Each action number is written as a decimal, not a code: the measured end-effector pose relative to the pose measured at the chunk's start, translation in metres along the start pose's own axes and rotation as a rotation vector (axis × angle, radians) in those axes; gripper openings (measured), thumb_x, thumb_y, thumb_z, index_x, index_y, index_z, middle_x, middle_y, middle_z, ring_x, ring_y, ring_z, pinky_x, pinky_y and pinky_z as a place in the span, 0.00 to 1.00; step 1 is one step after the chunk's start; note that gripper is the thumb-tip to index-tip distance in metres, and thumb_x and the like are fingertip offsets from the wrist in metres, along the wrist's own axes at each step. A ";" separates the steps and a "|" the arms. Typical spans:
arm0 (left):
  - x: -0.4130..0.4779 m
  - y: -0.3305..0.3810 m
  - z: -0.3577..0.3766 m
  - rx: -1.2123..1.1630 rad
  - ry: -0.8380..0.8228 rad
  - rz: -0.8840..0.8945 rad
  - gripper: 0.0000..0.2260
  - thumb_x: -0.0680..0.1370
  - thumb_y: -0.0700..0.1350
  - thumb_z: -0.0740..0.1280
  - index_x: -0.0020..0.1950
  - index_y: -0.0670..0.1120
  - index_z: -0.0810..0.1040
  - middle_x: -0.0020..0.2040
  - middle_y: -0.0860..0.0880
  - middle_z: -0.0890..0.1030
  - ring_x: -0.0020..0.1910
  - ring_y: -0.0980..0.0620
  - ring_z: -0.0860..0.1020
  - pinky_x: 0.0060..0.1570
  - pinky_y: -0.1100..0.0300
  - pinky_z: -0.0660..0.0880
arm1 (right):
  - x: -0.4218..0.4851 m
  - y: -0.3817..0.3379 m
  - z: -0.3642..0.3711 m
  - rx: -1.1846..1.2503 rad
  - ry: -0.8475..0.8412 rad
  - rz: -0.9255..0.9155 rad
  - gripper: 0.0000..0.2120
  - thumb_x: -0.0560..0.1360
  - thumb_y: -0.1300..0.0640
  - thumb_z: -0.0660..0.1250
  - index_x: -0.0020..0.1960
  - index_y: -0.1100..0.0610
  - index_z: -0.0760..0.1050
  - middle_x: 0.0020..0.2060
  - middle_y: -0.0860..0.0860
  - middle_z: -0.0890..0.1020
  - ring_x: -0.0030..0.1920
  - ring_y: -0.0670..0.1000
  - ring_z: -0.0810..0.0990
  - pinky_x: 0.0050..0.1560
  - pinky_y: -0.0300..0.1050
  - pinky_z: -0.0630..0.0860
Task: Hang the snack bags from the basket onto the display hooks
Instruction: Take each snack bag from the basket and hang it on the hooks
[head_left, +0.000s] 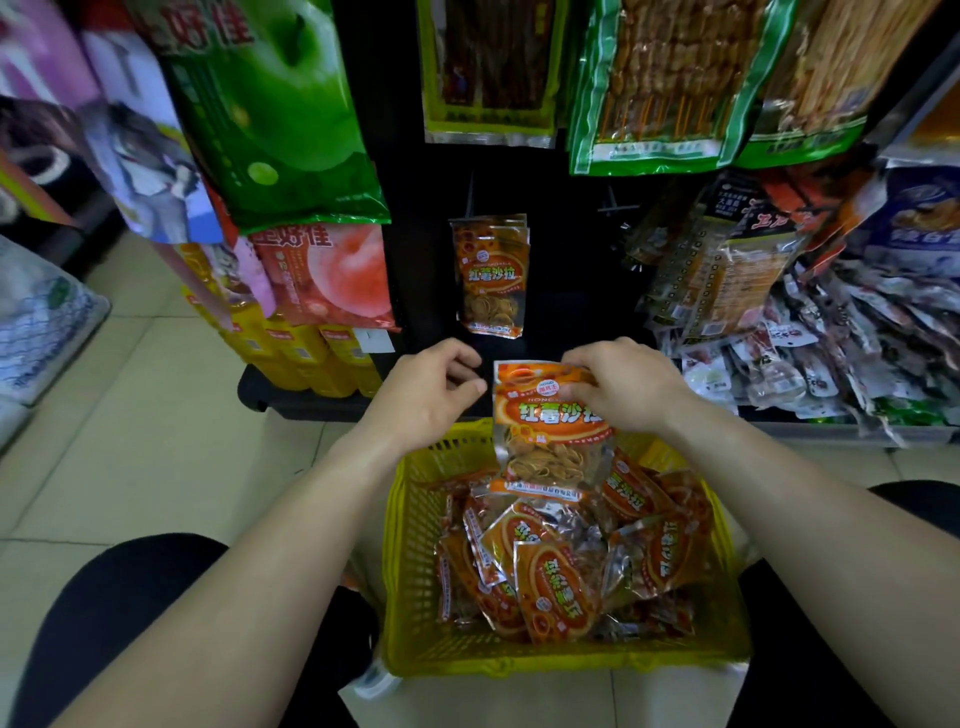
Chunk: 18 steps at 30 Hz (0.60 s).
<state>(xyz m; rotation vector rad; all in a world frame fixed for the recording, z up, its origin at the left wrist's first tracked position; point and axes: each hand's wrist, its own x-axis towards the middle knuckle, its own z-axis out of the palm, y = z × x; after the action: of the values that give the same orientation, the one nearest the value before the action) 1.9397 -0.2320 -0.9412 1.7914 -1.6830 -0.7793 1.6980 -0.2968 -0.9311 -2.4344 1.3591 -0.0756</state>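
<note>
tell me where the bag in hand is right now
Head view, centre: the held snack bag, pinched at its top by the right hand, is over the yellow basket and below the hung bags.

held bag (550, 431) — 红薯沙拉, pink bag (322, 275) — 上好佳

1. The basket (415, 525) sits between my knees (130, 603), snack bags (556, 577) heaped in it.
2. My right hand (621, 387) holds one bag (550, 441) above its far rim — my left hand (431, 392) just left of it.
3. Behind, hung bags (491, 275) on the rack (566, 291); packets (831, 358) piled right.
</note>
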 end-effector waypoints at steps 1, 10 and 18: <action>-0.003 -0.005 -0.001 0.009 0.005 -0.019 0.08 0.77 0.48 0.72 0.55 0.55 0.78 0.44 0.60 0.81 0.41 0.65 0.79 0.42 0.71 0.73 | 0.002 0.000 -0.003 -0.007 0.006 0.012 0.06 0.78 0.42 0.65 0.45 0.42 0.74 0.40 0.43 0.81 0.44 0.49 0.80 0.38 0.46 0.73; -0.015 -0.031 0.015 0.127 -0.108 -0.119 0.12 0.79 0.48 0.70 0.62 0.51 0.79 0.54 0.53 0.82 0.51 0.53 0.80 0.54 0.57 0.78 | 0.044 0.010 -0.023 -0.039 0.109 0.064 0.08 0.78 0.42 0.65 0.54 0.44 0.77 0.48 0.50 0.83 0.49 0.56 0.81 0.43 0.51 0.78; 0.049 -0.035 0.059 0.117 -0.181 -0.120 0.16 0.80 0.49 0.67 0.67 0.50 0.76 0.63 0.49 0.80 0.53 0.53 0.79 0.54 0.59 0.75 | 0.109 0.025 0.005 -0.054 0.166 0.108 0.14 0.78 0.43 0.65 0.62 0.45 0.76 0.53 0.50 0.82 0.52 0.55 0.81 0.41 0.45 0.68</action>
<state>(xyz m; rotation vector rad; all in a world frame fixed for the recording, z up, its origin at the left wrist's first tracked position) 1.9220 -0.2792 -1.0084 1.9679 -1.7808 -0.9367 1.7375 -0.3980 -0.9567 -2.4391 1.5814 -0.2214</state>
